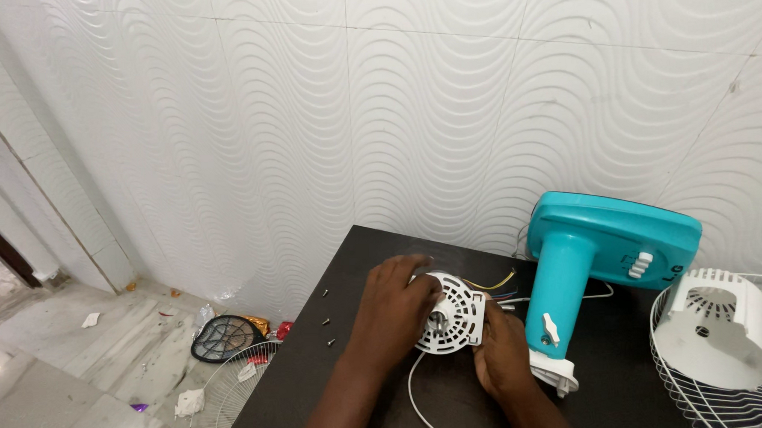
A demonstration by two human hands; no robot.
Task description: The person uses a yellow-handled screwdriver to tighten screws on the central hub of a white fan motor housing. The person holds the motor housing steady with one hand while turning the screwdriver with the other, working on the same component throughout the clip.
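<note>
turquoise fan stand, white slotted motor cover, dark brown table, white wall tiles with wavy ripple pattern

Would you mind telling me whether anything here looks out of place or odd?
Yes. Three loose screws lie near the table's left edge. The teal fan stand lies tipped over. Coloured wires trail bare from the white motor unit that both hands, left hand and right hand, grip. Litter dots the floor.
</note>
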